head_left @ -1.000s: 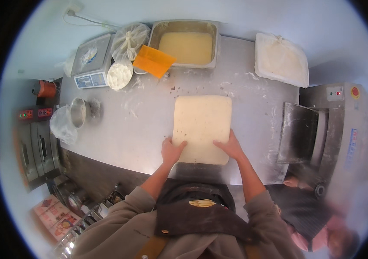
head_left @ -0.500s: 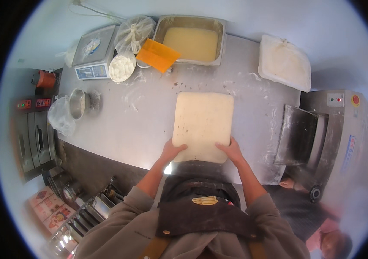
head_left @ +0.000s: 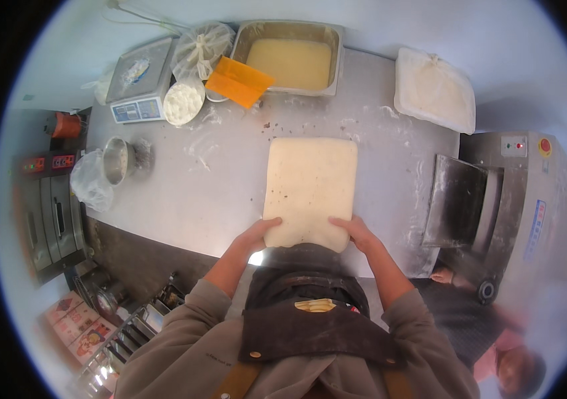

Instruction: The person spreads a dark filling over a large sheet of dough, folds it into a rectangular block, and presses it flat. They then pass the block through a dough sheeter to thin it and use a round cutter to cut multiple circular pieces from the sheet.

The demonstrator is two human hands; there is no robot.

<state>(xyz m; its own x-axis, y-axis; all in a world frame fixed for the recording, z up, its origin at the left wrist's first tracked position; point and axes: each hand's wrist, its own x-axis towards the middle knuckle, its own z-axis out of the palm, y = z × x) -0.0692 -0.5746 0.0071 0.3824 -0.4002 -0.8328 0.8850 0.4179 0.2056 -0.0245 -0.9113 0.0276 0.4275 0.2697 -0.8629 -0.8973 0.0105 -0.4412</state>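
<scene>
Dough slab: near edge gripped by left hand and right hand; may stretch or tear if pulled unevenly.

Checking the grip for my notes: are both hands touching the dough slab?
Touching. The head view shows the left hand and the right hand each pressed on a near corner of the dough slab, no gap visible.

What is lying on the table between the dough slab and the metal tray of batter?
In the head view, only floury table with dark crumbs separates the dough slab from the metal tray.
</scene>
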